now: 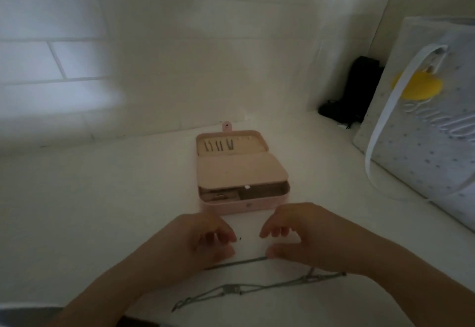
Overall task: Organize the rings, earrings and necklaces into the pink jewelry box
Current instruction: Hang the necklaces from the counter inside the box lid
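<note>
The pink jewelry box [253, 206] lies open on the white counter. Its lid [205, 139] is flat at the back with several earrings [219, 145] hung in it, and an inner flap [239, 170] half covers the base. A ring [218, 197] shows in a front compartment. My left hand [195, 244] and my right hand [303, 234] hover just in front of the box, fingers curled. A thin straight chain [241, 262] runs between them; my right thumb touches its end, and its left end passes under my left hand. More necklaces [257, 288] lie tangled nearer me. A tiny dark speck [240, 238] sits between my fingertips.
A grey dotted tote bag [421, 147] with a white strap and a yellow patch stands at the right. A black object [354, 95] leans in the back corner. A tiled wall [154, 70] rises behind the box. The counter's front edge [30, 306] is at lower left.
</note>
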`<control>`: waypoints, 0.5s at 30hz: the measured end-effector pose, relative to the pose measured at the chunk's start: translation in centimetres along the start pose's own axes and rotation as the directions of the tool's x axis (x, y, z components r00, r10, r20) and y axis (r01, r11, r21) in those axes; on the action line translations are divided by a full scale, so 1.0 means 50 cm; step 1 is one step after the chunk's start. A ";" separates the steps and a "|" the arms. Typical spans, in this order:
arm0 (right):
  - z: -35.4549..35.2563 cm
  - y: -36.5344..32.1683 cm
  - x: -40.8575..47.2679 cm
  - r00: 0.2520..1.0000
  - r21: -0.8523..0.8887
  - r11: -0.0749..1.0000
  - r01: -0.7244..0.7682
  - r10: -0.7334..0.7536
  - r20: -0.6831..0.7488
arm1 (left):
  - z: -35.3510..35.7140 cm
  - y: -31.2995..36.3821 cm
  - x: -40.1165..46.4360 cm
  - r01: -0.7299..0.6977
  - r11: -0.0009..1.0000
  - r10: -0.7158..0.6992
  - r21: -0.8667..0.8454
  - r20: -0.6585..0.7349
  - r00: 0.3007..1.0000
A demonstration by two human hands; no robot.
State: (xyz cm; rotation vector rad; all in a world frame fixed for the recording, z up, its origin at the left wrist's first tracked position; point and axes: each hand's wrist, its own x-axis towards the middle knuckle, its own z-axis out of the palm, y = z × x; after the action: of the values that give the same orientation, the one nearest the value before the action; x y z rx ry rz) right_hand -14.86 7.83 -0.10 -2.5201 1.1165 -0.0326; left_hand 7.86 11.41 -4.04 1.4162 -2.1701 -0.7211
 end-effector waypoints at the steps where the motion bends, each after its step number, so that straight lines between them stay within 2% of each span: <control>1: 0.010 0.005 -0.004 1.000 -0.002 1.000 -0.015 0.015 0.012 | 0.009 -0.004 -0.005 -0.020 0.999 0.019 0.039 0.031 0.999; 6: 0.035 0.019 -0.019 0.998 0.004 0.998 -0.059 0.059 -0.022 | 0.036 -0.015 -0.017 -0.052 0.988 0.052 0.145 0.005 0.999; 11: 0.059 0.019 -0.020 0.990 -0.002 0.999 -0.045 0.044 -0.135 | 0.054 -0.018 -0.013 -0.061 0.988 0.073 0.142 -0.080 0.994; 15: 0.075 0.017 -0.017 0.983 -0.083 0.996 -0.034 0.018 -0.185 | 0.061 -0.014 -0.014 -0.075 0.978 0.092 0.196 -0.080 0.993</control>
State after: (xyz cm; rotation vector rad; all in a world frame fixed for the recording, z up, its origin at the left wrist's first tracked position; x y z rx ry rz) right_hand -15.39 9.16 -3.79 -2.6215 1.2462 -0.2194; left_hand 6.73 12.37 -6.89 1.4118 -2.2636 -0.4185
